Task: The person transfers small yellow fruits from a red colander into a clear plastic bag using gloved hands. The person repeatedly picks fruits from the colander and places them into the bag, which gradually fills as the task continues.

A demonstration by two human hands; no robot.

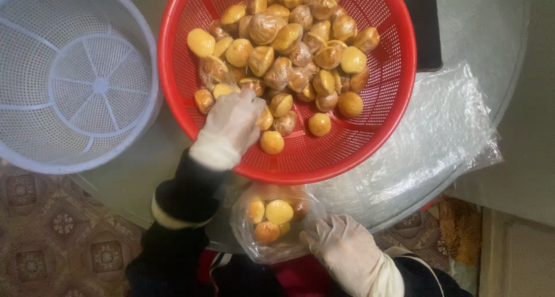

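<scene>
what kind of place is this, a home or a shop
Probably a home, perhaps a small home food business. A round glass table stands on a patterned tile floor, with plastic household colanders, red and white, and small baked buns bagged by gloved hands.

A white perforated plastic basket (75, 77) stands empty at the upper left of the round glass surface (139, 175). A dark phone (422, 30) lies flat at the upper right, with a pile of clear plastic bags (439, 135) spread below it. Patterned floor tiles (52, 227) show beneath.
</scene>
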